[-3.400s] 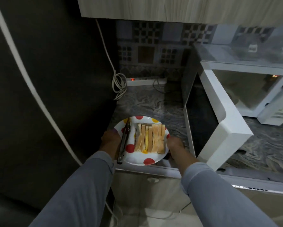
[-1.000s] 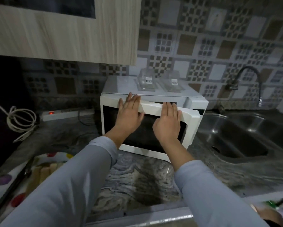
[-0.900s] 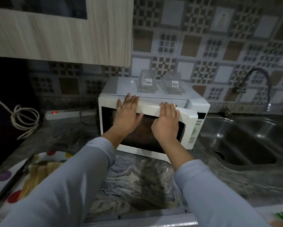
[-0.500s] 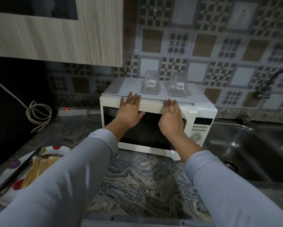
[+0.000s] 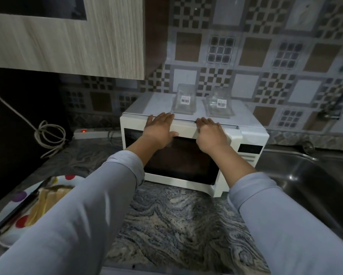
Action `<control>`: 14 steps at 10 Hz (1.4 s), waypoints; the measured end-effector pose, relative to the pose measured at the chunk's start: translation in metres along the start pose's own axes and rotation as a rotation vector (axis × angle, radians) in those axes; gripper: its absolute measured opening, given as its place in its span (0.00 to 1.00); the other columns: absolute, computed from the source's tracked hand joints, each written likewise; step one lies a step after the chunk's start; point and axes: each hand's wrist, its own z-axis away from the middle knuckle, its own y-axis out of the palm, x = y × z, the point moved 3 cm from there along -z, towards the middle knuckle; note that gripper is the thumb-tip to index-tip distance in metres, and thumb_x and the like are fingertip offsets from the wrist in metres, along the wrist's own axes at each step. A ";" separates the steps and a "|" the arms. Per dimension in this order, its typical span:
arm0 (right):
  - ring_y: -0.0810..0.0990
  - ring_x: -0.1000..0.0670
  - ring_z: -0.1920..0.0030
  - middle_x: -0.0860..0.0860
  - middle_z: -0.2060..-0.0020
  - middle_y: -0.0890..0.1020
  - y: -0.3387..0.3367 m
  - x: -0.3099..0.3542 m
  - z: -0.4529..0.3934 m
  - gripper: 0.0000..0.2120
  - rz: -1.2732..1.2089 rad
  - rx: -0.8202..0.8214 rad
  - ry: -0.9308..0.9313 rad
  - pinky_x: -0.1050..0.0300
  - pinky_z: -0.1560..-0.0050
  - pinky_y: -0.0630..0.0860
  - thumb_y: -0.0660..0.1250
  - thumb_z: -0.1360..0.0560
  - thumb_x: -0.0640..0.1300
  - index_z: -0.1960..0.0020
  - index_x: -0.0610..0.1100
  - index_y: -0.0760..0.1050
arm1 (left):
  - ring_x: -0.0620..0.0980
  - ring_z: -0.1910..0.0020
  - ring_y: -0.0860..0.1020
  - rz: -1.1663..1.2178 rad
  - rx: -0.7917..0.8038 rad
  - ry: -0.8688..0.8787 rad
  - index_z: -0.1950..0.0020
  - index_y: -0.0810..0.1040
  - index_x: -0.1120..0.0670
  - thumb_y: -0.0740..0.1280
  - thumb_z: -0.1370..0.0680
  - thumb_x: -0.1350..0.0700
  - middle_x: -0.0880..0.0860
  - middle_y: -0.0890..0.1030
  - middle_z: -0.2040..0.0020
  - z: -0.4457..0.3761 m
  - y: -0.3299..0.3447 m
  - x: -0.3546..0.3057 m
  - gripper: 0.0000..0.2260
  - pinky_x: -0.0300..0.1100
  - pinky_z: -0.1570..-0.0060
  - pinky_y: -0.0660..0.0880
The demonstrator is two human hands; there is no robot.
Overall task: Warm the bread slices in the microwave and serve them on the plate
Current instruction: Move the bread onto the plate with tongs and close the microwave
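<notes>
Both arms in long light grey-blue sleeves [image 5: 99, 205], plain knit, no markings. Cuffs end just short of the wrists. Left hand [image 5: 158, 130] and right hand [image 5: 212, 134] bare, no rings or watch visible.

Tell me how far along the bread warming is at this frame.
Done: bread slices lie on the spotted plate beside tongs. In hand: left hand and right hand press flat on the shut microwave door. Left: apparently nothing; whether they were warmed can't be seen.

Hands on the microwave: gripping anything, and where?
Nothing is held. The left hand and right hand lie flat and open against the upper edge of the microwave door, pressing rather than grasping.
</notes>
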 end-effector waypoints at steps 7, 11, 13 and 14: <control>0.71 0.43 0.36 0.43 0.37 0.75 -0.008 -0.003 -0.003 0.21 -0.028 -0.034 0.015 0.53 0.32 0.62 0.57 0.25 0.34 0.32 0.40 0.68 | 0.49 0.24 0.56 0.021 -0.168 0.003 0.24 0.57 0.53 0.60 0.20 0.46 0.52 0.61 0.24 -0.001 0.008 0.001 0.27 0.49 0.25 0.45; 0.73 0.42 0.40 0.41 0.42 0.78 -0.005 -0.004 -0.006 0.19 -0.137 -0.142 0.085 0.57 0.42 0.66 0.59 0.26 0.31 0.37 0.39 0.75 | 0.51 0.25 0.59 0.036 -0.271 0.002 0.25 0.60 0.55 0.61 0.21 0.47 0.54 0.64 0.25 -0.002 0.016 0.000 0.27 0.49 0.25 0.46; 0.74 0.43 0.44 0.42 0.47 0.79 -0.002 -0.008 -0.012 0.19 -0.166 -0.169 0.080 0.57 0.47 0.68 0.58 0.29 0.28 0.42 0.38 0.76 | 0.51 0.26 0.61 0.047 -0.277 -0.028 0.25 0.61 0.55 0.63 0.21 0.50 0.53 0.66 0.26 -0.002 0.018 -0.003 0.26 0.48 0.24 0.47; 0.74 0.43 0.45 0.43 0.48 0.79 -0.002 -0.007 -0.014 0.20 -0.164 -0.198 0.072 0.57 0.46 0.69 0.58 0.30 0.27 0.43 0.39 0.77 | 0.51 0.26 0.61 0.054 -0.281 -0.042 0.25 0.61 0.55 0.63 0.21 0.51 0.53 0.66 0.26 -0.004 0.016 -0.003 0.26 0.48 0.24 0.47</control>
